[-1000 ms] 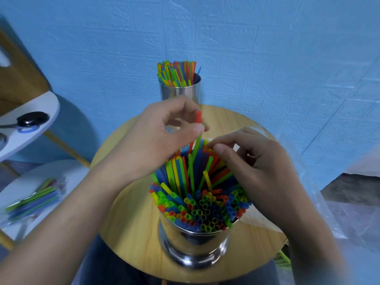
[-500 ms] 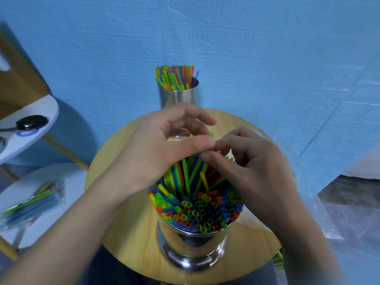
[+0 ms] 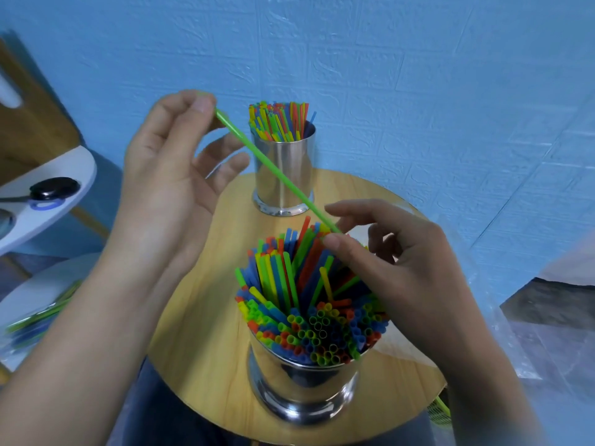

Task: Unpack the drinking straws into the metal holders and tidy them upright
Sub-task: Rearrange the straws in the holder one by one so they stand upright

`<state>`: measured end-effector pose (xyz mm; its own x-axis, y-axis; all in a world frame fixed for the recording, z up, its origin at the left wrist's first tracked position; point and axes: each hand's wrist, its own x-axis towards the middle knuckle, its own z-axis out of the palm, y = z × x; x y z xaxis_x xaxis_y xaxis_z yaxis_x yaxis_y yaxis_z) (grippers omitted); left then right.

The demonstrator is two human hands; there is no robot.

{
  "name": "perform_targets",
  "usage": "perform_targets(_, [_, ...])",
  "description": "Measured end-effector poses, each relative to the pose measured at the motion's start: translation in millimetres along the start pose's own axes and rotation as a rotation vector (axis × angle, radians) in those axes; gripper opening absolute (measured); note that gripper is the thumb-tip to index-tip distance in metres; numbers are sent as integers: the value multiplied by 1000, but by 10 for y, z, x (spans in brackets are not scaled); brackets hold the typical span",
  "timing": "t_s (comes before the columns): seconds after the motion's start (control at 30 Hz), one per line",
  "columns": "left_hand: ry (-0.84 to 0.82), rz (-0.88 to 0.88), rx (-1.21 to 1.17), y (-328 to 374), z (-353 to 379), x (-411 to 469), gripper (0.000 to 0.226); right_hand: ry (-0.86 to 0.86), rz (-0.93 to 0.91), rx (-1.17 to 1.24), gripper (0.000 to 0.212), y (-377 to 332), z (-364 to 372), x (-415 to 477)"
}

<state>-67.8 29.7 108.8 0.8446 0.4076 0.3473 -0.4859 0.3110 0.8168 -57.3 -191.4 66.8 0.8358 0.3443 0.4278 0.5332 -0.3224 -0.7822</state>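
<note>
The green straw (image 3: 277, 171) runs diagonally: upper end pinched in the left hand (image 3: 167, 175) grip, up and left of the near metal holder (image 3: 302, 387); lower end over that holder's far rim, between right hand (image 3: 412, 278) thumb and forefinger, closure there indeterminate.

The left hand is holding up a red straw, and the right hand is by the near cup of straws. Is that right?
Not quite. The straw pinched by the left hand is green, not red, as the head view shows. The right hand is indeed by the near holder of straws.
</note>
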Motion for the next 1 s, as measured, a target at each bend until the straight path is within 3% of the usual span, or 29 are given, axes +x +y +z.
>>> perform_targets(0.13, [39,-143,-17,-105,-24,-57,14,88,-29,212,20,-62,-2,4])
perform_targets(0.27, [-80,-273,311,-249,-172,-155,12,199,-58,530,12,-87,-54,8])
perform_targets(0.33, [-191,-314,481,-263,-222,-193,11,292,-85,543,7,-43,-70,18])
perform_targets(0.4, [-262,-328,608,-261,-255,-203,26,419,-89,491,17,-14,-88,29])
perform_targets(0.5, [-401,-349,770,-238,-248,-191,22,490,-97,398,25,-36,-97,38])
perform_targets(0.57, [-490,-369,816,-250,-222,-175,22,442,-106,290,27,-30,-75,38])
perform_targets(0.7, [-550,-366,837,-276,-124,-128,16,165,-61,36,22,21,9,39])
perform_targets(0.83, [-560,-316,903,-285,-78,-70,11,50,4,30,9,19,10,11])
perform_targets(1.0, [-556,-228,981,-294,-45,-68,10,38,24,51,36,15,-16,7])
